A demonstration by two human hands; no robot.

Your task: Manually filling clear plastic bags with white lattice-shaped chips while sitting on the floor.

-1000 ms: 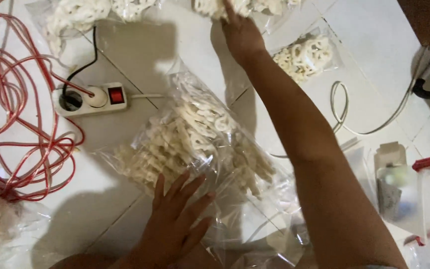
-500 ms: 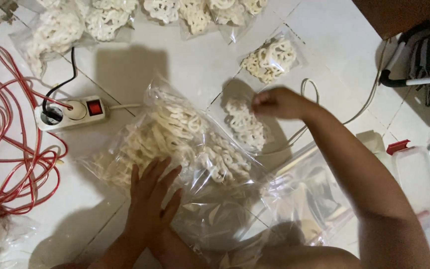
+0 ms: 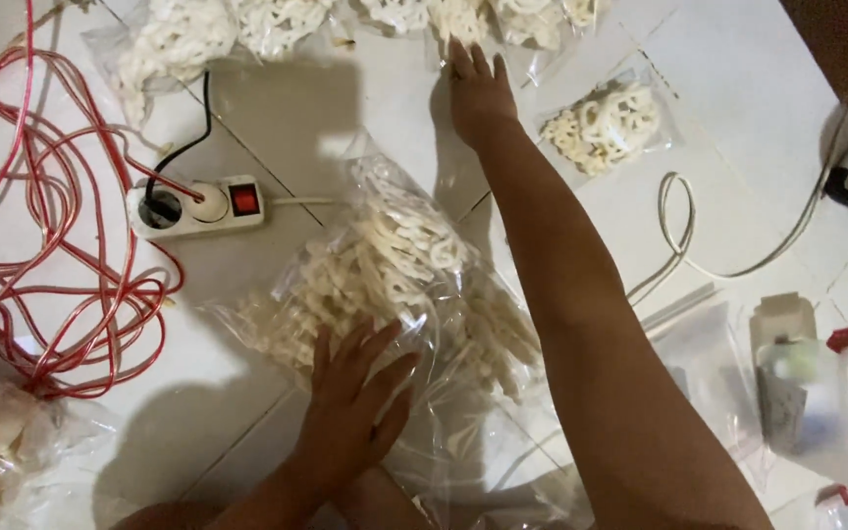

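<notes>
A large clear plastic bag (image 3: 395,275) full of pale ring-shaped crackers lies on the white tiled floor in front of me. My left hand (image 3: 350,397) rests flat on its near end, fingers spread. My right hand (image 3: 478,88) is stretched far forward with the palm down and fingers extended, its fingertips at a packed bag of crackers (image 3: 463,18) in the row along the top edge. It holds nothing. A small sealed bag of crackers (image 3: 606,123) lies just right of that hand.
A white power strip with a red switch (image 3: 198,208) sits to the left, beside a tangle of red cable (image 3: 41,265). More packed bags (image 3: 188,34) line the top. A white cord (image 3: 684,231) and a white device with red clips (image 3: 817,388) lie to the right.
My right hand has gone from beside the large bag out to the far row of bags. My left hand has stayed on the large bag.
</notes>
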